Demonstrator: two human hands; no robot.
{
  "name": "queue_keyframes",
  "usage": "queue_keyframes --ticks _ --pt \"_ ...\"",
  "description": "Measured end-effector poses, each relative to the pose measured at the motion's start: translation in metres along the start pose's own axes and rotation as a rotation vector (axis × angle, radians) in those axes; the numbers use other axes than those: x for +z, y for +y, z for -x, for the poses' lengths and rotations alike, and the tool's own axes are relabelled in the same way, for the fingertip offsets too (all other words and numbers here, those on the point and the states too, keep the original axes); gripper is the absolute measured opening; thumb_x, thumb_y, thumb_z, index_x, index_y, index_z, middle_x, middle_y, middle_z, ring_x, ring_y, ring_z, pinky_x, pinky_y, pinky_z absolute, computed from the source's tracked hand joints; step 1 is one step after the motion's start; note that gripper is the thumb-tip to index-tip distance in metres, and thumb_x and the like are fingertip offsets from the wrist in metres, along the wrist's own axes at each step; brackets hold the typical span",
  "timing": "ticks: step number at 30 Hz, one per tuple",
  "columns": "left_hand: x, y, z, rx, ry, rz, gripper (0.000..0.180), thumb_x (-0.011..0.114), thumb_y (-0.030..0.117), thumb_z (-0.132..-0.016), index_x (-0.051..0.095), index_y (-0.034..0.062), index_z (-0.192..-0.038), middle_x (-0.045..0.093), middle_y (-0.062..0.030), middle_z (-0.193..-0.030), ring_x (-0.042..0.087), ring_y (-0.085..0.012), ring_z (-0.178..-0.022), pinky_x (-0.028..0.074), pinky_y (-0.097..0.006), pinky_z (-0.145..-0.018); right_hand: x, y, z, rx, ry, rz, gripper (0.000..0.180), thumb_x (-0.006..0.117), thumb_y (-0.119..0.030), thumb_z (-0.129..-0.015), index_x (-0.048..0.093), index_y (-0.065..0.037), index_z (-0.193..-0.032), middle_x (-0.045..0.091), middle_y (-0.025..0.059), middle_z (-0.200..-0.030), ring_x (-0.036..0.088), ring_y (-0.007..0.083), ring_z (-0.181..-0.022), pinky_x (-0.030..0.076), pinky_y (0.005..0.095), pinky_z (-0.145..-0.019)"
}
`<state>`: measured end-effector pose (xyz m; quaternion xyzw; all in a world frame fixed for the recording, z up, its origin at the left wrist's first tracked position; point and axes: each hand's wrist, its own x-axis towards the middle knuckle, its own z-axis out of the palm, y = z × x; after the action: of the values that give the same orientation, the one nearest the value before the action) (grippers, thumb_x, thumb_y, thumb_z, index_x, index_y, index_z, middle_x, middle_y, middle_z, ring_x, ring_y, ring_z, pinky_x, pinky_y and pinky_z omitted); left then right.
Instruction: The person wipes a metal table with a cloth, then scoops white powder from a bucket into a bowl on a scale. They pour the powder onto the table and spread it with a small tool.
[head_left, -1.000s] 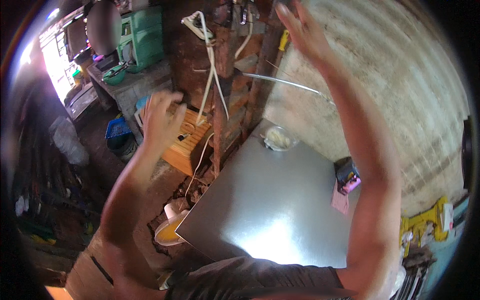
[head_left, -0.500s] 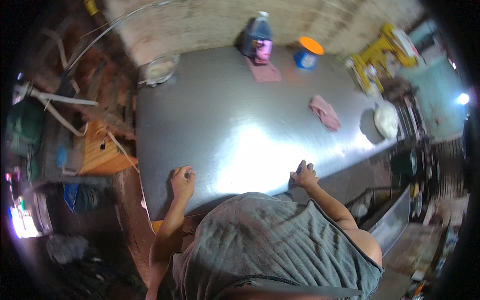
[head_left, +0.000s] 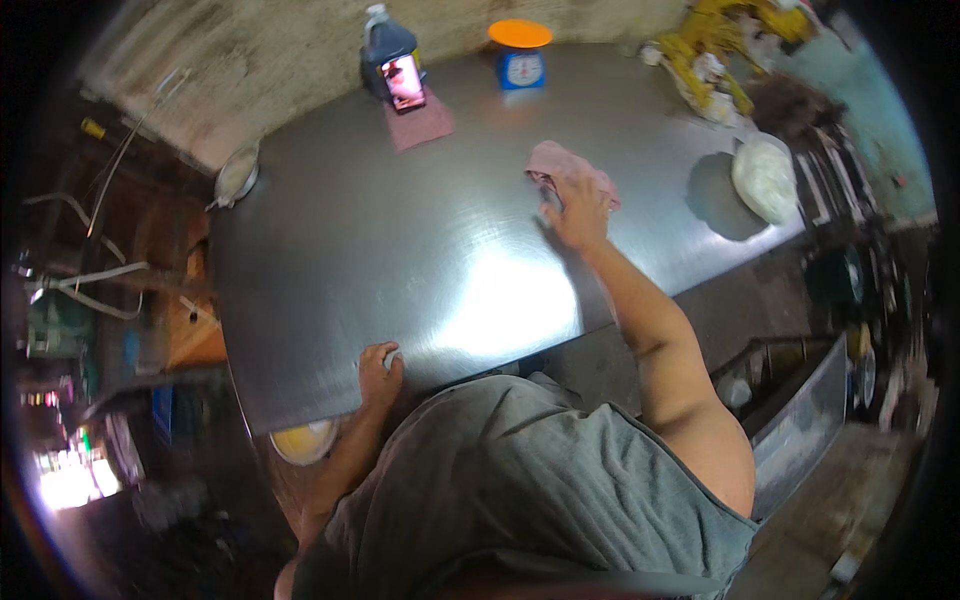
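My right hand [head_left: 578,215] reaches across the steel tabletop and rests on a crumpled pink cloth [head_left: 552,160]. Its fingers are stretched over the cloth and its thumb stands apart. Part of the cloth is hidden under the hand. At the table's near edge, my left hand [head_left: 380,375] is closed, fingers curled toward the thumb. A small pale spot shows at its fingertips, too small to name. Farther back, a second pink cloth [head_left: 420,125] lies flat beneath a phone [head_left: 403,82], which leans upright against a dark jug [head_left: 387,40].
A blue scale with an orange pan [head_left: 520,34] stands at the back. On the right are a white plastic bag [head_left: 765,180] and yellow bags [head_left: 705,70]. A strainer-like bowl [head_left: 237,175] sits at the far left corner. Below the near left edge shows a yellow-filled basin [head_left: 303,440].
My right hand has moved from the near edge, forward onto the crumpled pink cloth. My left hand stays near the front edge. The whole view has shifted and turned.
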<state>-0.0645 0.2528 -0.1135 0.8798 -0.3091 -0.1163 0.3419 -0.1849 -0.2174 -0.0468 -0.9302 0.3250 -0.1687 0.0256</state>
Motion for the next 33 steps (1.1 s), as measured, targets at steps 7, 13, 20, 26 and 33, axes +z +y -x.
queue_keyframes --ticks 7,13,20,26,33 --pt "0.012 -0.012 0.052 -0.428 0.178 -0.504 0.057 0.061 0.032 -0.093 0.047 0.0049 -0.141 0.046 -0.0216 -0.142 0.043 -0.041 -0.132 0.036 -0.053 -0.109 0.079 0.052 -0.031 -0.001 0.045 -0.085 0.06 0.06 -0.04 -0.09 0.046 -0.015 -0.143 0.054 0.0185 -0.134 0.051 0.0409 -0.119 0.041 0.0546 -0.099" --pt "0.008 -0.029 0.054 -0.928 0.219 -0.621 0.073 0.045 0.054 -0.099 0.03 0.0097 -0.154 0.023 -0.0203 -0.161 0.023 -0.0409 -0.148 0.023 -0.055 -0.118 0.045 -0.036 0.093 -0.438 -0.282 -0.286 0.03 0.069 -0.021 -0.08 0.066 -0.008 -0.107 0.066 0.0186 -0.104 0.061 0.0392 -0.099 0.045 0.0536 -0.092" --pt "0.004 -0.051 0.01 -1.197 0.324 -0.595 0.08 0.034 0.061 -0.1 0.018 0.0089 -0.159 0.013 -0.0191 -0.165 0.008 -0.04 -0.153 0.013 -0.055 -0.122 0.055 0.198 0.075 0.045 0.041 -0.099 0.047 0.066 -0.021 -0.082 0.06 -0.003 -0.124 0.061 0.0194 -0.12 0.056 0.0389 -0.11 0.045 0.0475 -0.096" --pt "-0.011 -0.04 -0.031 -1.025 0.306 -0.614 0.077 0.037 0.057 -0.101 0.019 0.0069 -0.158 0.013 -0.0188 -0.165 0.009 -0.0386 -0.153 0.009 -0.055 -0.122 0.041 0.19 -0.077 0.798 0.033 -0.22 0.049 0.059 -0.032 -0.091 0.06 0.003 -0.124 0.063 0.0254 -0.119 0.063 0.0435 -0.098 0.05 0.0511 -0.088" --pt "-0.014 -0.048 -0.032 -1.064 0.274 -0.626 0.076 0.04 0.054 -0.101 0.022 0.0058 -0.157 0.014 -0.0187 -0.165 0.008 -0.0363 -0.153 0.009 -0.053 -0.122 0.152 -0.178 -0.134 -0.216 -0.193 -0.235 0.05 0.064 -0.023 -0.087 0.056 -0.003 -0.131 0.05 0.0255 -0.14 0.054 0.0427 -0.122 0.046 0.0482 -0.102"
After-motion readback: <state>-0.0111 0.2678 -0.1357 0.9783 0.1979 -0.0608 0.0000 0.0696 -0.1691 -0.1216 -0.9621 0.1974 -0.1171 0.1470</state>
